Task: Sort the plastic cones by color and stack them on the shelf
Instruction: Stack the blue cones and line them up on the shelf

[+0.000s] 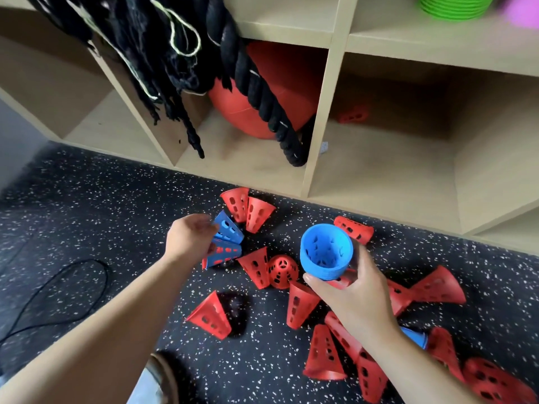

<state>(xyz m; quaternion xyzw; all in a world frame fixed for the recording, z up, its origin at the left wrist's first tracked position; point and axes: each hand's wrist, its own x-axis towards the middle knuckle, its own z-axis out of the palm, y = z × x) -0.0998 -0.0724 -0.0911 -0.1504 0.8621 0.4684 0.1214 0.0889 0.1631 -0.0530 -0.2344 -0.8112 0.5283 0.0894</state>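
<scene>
Right hand (354, 298) grips the nested blue stack (326, 251) from below, mouth up, above the floor. Left hand (191, 236) closes on two blue cones (226, 242) among the red cones (300, 304); better to lift them clear and seat them squarely into the stack.

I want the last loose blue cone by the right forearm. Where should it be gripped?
Judging by pose, grip the blue cone at its narrow tip, coming from the right: it lies on its side, wide end hidden under the forearm, red cones crowding beyond.

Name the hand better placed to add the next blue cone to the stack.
Left. The left hand is already closing on two loose blue cones, while the right hand is occupied holding the blue stack, open end up.
</scene>
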